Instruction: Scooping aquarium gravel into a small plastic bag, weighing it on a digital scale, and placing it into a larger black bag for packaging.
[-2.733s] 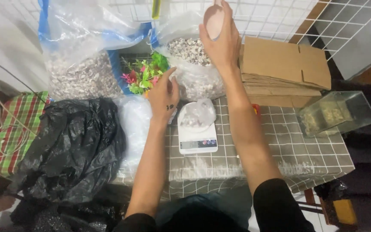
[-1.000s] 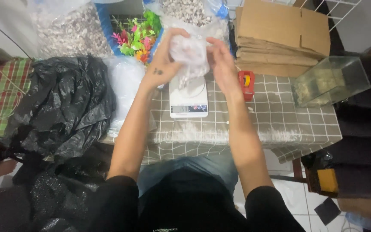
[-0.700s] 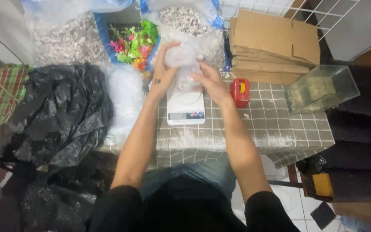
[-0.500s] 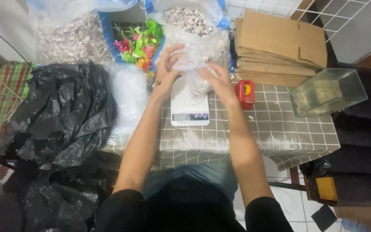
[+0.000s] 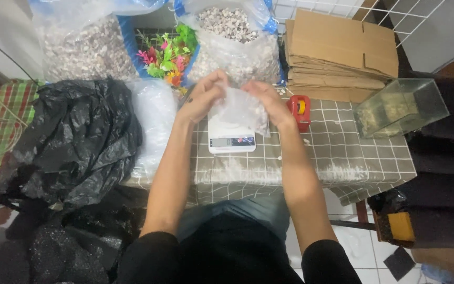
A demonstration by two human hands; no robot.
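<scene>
I see a small table (image 5: 342, 152) under a grey checked cloth, pushed against a white wire grid, with pale floor tiles below at the right. At the left a big black plastic sack (image 5: 74, 137) slumps off the edge. Behind stand large clear bags of gravel (image 5: 235, 44), a clump of bright plastic plants (image 5: 166, 52) and a stack of flat cardboard (image 5: 342, 50). At the right sits a small glass tank (image 5: 400, 108). A white kitchen scale (image 5: 231, 138) is in the middle, a red tape dispenser (image 5: 300, 110) just beside it. Compared with half a second ago, the small clear bag (image 5: 243, 108) is lifted a little higher above the scale. My left hand (image 5: 203, 94) and right hand (image 5: 266, 100) both pinch its top, close together.
</scene>
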